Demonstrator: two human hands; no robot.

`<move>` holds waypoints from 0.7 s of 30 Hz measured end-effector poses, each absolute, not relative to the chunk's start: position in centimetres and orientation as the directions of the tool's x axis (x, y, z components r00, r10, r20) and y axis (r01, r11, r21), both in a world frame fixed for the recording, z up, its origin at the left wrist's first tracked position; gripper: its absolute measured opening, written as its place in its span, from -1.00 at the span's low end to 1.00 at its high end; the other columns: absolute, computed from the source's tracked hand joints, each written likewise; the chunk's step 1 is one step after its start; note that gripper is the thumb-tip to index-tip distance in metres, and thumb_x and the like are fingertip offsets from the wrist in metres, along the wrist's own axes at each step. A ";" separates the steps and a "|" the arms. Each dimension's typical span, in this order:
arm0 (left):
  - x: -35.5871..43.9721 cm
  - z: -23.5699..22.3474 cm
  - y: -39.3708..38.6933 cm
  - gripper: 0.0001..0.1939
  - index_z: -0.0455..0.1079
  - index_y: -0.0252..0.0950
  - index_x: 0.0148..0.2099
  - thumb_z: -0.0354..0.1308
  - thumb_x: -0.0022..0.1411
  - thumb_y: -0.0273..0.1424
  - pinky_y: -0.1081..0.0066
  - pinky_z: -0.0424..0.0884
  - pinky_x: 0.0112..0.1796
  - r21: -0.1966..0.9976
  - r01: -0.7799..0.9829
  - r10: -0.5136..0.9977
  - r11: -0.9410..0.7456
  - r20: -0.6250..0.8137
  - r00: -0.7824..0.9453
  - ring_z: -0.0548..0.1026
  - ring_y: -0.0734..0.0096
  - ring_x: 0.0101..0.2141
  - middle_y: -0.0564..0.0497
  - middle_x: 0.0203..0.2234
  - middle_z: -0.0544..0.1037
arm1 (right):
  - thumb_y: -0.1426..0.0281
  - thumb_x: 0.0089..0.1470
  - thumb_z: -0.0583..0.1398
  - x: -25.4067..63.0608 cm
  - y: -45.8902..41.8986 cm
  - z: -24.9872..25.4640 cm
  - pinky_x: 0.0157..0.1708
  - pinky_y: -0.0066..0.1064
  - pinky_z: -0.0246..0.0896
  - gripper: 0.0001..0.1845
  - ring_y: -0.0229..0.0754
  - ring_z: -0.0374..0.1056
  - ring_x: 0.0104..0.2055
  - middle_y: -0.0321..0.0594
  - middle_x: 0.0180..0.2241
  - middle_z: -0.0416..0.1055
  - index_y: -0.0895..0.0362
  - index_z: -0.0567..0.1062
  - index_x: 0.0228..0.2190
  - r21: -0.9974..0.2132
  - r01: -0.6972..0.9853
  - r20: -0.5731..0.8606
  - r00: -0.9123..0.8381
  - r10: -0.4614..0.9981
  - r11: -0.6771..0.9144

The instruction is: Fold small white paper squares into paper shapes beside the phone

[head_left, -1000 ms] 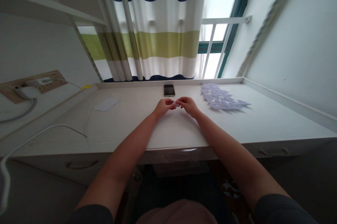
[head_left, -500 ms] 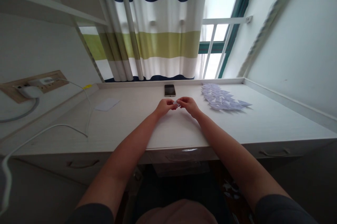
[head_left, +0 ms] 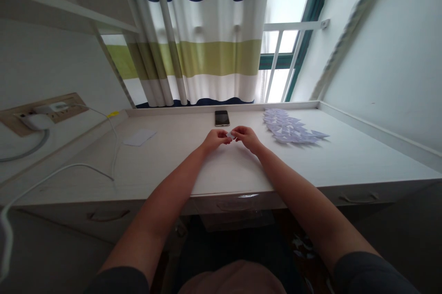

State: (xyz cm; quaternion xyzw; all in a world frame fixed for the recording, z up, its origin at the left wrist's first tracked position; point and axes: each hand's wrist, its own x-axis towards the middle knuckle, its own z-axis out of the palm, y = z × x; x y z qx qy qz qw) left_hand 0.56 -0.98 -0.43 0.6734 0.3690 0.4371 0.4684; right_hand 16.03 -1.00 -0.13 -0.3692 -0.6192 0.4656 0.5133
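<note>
A small piece of white paper [head_left: 230,135] is pinched between my two hands, just above the middle of the desk. My left hand [head_left: 216,139] grips its left side with closed fingers. On the other side, my right hand [head_left: 246,136] holds it between thumb and fingers. Much of the paper is hidden by the fingertips, so its folds cannot be made out. Right of my hands lies a pile of folded white paper pieces [head_left: 290,127], pointed and laid in overlapping rows. Flat on the left of the desk are white paper sheets [head_left: 140,137].
Behind my hands a black smartphone [head_left: 222,118] lies on the white desk [head_left: 228,174]. A white cable [head_left: 86,165] runs across the left side from a wall socket [head_left: 62,107]. A raised rim edges the desk; a striped curtain [head_left: 214,54] hangs behind.
More of the paper shows between my fingertips now, and my fingers have shifted slightly on it. The whole view has moved a little; the other things stay in place.
</note>
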 end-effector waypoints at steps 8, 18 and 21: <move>0.6 -0.1 -1.3 -0.73 0.38 -0.40 -0.44 0.29 -0.22 -0.34 0.41 0.35 -0.39 0.961 0.019 0.931 -0.277 0.263 0.252 0.42 0.49 -0.53 0.03 -0.60 0.47 | 0.21 -0.35 0.29 16.1 -1.2 0.0 -0.49 -0.43 0.22 -0.68 -0.34 0.26 -0.58 -0.29 -0.65 0.37 0.20 0.44 -0.56 -0.963 -0.013 0.266 -0.211 0.941 0.269; 0.4 -0.4 -1.2 -0.75 0.35 -0.38 -0.50 0.28 -0.22 -0.33 0.44 0.32 -0.45 0.945 0.129 0.919 -0.299 0.249 0.305 0.39 0.51 -0.57 0.04 -0.64 0.45 | 0.29 -0.27 0.25 16.0 -1.3 0.0 -0.50 -0.46 0.21 -0.79 -0.32 0.29 -0.53 -0.28 -0.58 0.41 0.18 0.43 -0.56 -0.960 0.045 0.260 -0.206 0.943 0.275; 0.4 -0.6 -1.3 -0.77 0.37 -0.38 -0.48 0.27 -0.20 -0.33 0.46 0.30 -0.47 0.926 0.220 0.917 -0.307 0.226 0.329 0.39 0.51 -0.57 0.02 -0.62 0.47 | 0.33 -0.26 0.24 16.1 -1.1 -0.1 -0.53 -0.47 0.19 -0.83 -0.34 0.26 -0.56 -0.26 -0.59 0.41 0.20 0.45 -0.58 -0.944 0.110 0.289 -0.186 0.939 0.312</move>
